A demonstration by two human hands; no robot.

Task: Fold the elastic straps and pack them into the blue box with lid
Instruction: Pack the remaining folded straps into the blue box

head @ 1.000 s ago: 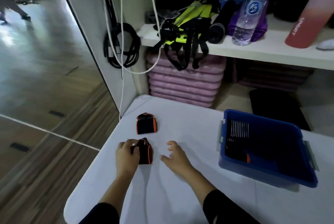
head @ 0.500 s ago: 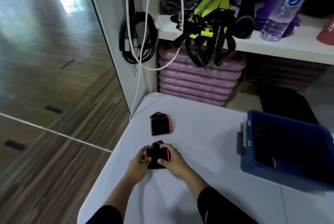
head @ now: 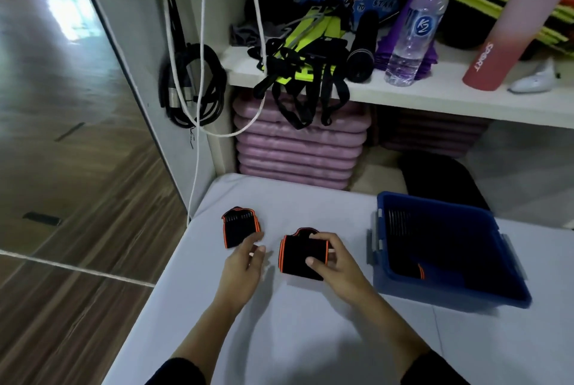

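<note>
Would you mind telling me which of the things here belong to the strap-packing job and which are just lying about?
Job: folded strap held by the right hand; second strap beside the left hand; blue box, with a packed strap inside.
Lying about: water bottle; pink bottle; yellow-black straps on the shelf; pink mats; coiled black cable.

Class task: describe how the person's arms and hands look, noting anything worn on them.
The left hand and right hand are bare: no gloves, and no rings or watch show. The forearms are uncovered too. A black left sleeve and black right sleeve begin near the elbows.
</note>
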